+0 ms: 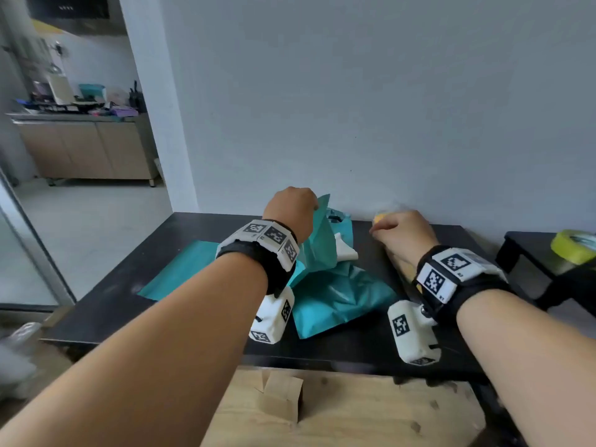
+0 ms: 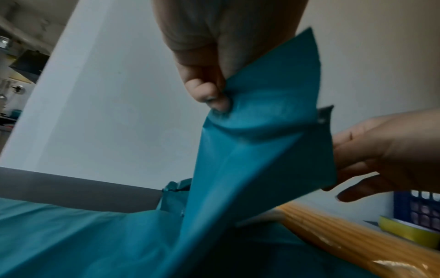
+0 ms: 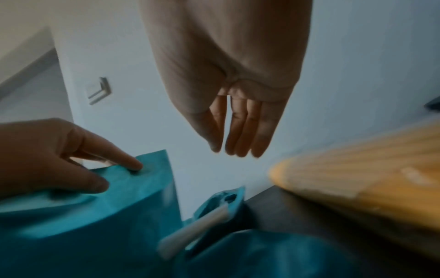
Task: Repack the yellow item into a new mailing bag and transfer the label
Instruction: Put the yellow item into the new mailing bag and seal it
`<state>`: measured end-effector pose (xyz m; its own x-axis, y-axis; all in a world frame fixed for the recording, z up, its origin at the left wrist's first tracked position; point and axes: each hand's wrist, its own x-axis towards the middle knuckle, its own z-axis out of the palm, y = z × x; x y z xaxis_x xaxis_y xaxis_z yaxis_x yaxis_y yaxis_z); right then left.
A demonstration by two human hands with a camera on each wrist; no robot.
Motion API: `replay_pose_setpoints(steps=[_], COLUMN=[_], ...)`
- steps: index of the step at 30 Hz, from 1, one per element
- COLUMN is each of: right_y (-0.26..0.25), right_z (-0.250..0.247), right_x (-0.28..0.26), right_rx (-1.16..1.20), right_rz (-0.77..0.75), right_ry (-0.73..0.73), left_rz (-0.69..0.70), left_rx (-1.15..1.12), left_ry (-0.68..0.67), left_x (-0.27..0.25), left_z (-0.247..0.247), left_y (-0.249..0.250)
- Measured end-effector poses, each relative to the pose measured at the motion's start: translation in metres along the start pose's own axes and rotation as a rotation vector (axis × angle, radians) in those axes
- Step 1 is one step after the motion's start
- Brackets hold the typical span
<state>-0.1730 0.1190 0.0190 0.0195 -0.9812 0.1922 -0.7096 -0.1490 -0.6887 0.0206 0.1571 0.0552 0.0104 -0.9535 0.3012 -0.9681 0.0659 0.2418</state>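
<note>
My left hand (image 1: 311,208) pinches the top edge of a teal mailing bag (image 1: 317,243) and holds that end up off the black table (image 1: 129,285); the left wrist view shows the thumb (image 2: 214,97) pressed on the teal film. The bag's other end lies flat at the left. A crumpled teal bag (image 1: 338,301) with a white strip (image 1: 345,250) lies in the middle. The yellow item (image 3: 369,178), a long pack in clear wrap, lies at the right by the wall. My right hand (image 3: 238,150) hovers over it with straight fingers, holding nothing.
A wall runs right behind the table. A low black side table (image 1: 529,250) at the right carries a yellow-green tape roll (image 1: 574,246). A small cardboard box (image 1: 280,398) sits on a wooden surface below the table's front edge. A blue crate (image 2: 419,208) shows beyond the tape.
</note>
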Motion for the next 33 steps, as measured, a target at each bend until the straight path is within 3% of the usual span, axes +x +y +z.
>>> replay_pose_setpoints(steps=[3,6,9,16,23,29,33], right_y=[0.031,0.052,0.065,0.068,0.052,0.012,-0.014], right_z=[-0.016,-0.018,-0.012,0.002,-0.004,-0.037,-0.05], right_x=[0.01,0.018,0.02,0.016,0.011,0.003,-0.005], right_rx=[-0.283,-0.51,-0.578,-0.592,-0.44,-0.359,-0.269], right_rz=[0.08,0.177,0.245,0.307,0.411,0.286,0.177], right_ry=[-0.017,-0.131,-0.24,-0.263,-0.097,0.055,-0.014], left_rz=[0.027,0.022,0.008,-0.003,0.007,-0.022,-0.064], left_rx=[0.05,0.07,0.07,0.033,0.016,-0.028,-0.082], left_ry=[-0.04,-0.046,-0.05,-0.035,-0.01,-0.021,-0.013], left_x=[0.009,0.014,0.015,0.018,0.014,0.01,0.005], left_z=[0.012,0.017,0.019,0.02,0.02,0.013,0.012], left_y=[0.01,0.011,0.008,0.001,-0.007,-0.013,-0.015])
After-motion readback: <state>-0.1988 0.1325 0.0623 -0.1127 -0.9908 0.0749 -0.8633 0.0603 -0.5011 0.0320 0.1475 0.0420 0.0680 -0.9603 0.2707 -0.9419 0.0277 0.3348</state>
